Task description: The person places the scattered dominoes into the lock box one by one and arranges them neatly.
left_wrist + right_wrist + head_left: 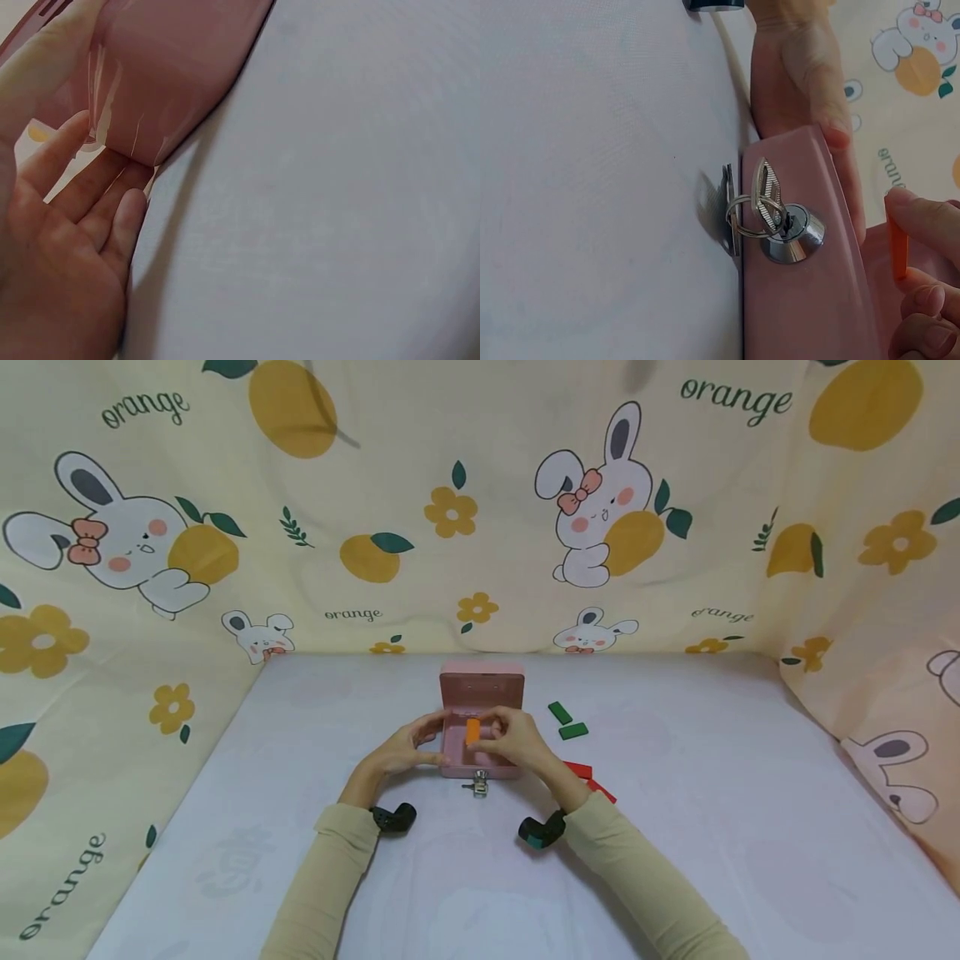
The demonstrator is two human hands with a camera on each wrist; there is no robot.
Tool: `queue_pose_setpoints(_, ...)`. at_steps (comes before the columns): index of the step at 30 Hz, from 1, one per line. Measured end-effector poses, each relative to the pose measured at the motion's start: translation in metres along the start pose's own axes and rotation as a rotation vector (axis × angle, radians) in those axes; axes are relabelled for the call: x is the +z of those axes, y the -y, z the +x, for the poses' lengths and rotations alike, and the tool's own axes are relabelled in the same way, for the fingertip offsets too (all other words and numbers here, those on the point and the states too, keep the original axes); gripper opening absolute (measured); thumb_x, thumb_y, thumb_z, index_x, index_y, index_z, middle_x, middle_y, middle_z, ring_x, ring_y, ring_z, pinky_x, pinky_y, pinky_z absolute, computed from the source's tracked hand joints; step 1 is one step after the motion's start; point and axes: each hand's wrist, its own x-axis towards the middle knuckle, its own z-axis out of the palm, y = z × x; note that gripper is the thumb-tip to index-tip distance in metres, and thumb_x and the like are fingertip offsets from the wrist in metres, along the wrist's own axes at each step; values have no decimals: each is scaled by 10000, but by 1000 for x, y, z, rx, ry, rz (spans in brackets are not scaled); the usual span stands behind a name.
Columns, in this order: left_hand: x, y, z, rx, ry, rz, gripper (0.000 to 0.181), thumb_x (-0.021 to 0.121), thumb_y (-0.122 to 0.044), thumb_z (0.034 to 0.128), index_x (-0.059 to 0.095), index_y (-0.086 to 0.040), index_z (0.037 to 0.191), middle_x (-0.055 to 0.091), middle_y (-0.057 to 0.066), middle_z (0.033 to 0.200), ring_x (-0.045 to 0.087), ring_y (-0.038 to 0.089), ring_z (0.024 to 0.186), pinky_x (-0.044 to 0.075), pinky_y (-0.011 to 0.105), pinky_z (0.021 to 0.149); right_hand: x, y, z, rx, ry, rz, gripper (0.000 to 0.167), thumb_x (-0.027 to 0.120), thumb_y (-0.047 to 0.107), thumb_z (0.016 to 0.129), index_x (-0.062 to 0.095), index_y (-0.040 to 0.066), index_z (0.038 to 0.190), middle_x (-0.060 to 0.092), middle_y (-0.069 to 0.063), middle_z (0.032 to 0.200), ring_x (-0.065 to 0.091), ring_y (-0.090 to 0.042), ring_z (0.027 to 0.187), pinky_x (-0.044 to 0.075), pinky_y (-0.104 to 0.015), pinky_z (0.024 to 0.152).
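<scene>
A pink metal cash box (457,771) stands with its lid raised at the back. My left hand (401,750) holds its left side, the thumb near the front corner and the fingers toward the rear corner. In the left wrist view those fingers touch the pink wall (161,67). My right hand (521,739) pinches a flat orange block (472,731) between thumb and fingers, held upright over the box's open inside. A round lock (796,234) with a key ring and keys (765,196) sits on the front wall. The box floor is partly hidden by the right hand.
Right of the box lie two green blocks (559,712). Two red blocks (577,769) lie nearer, partly behind the right forearm. A white cloth covers the table (675,860). A patterned curtain (450,568) rises behind and at both sides.
</scene>
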Motion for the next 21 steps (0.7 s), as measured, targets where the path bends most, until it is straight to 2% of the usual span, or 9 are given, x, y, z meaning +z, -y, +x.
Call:
queue_pose_setpoints(3, 0, -1, -1, -4, -1, -5, 865, 766, -137, 811, 271, -133, 1521, 281, 135, 1598, 264, 379, 1477, 217, 591, 1218, 2, 1, 0, 10, 0, -3, 440, 823, 151, 751, 650, -7, 1124, 445, 18, 668, 426, -111, 624, 329, -176, 539)
queue_pose_setpoints(7, 0, -1, -2, 20, 4, 4, 857, 766, -160, 818, 273, -105, 1518, 277, 156, 1595, 271, 399, 1467, 224, 600, 1210, 6, 2, -1, 24, 8, -8, 429, 814, 148, 762, 654, 14, 1137, 446, 16, 679, 428, -116, 636, 321, -177, 531)
queue_pose_setpoints(12, -1, 0, -1, 47, 6, 16, 849, 763, -166, 823, 277, -78, 1513, 262, 174, 1597, 275, 416, 1459, 221, 610, 1206, 10, 2, 0, 1, 22, -9, 429, 809, 141, 767, 653, 1, 1141, 429, 19, 660, 415, -116, 617, 308, -176, 525)
queue_pose_setpoints(21, 1, -3, -1, -10, -3, 24, 855, 759, -162, 826, 264, -122, 1523, 242, 128, 1614, 249, 396, 1476, 196, 610, 1216, 16, 4, 2, -14, 20, -24, 463, 815, 153, 759, 651, -22, 1154, 425, 26, 647, 414, -106, 607, 308, -174, 538)
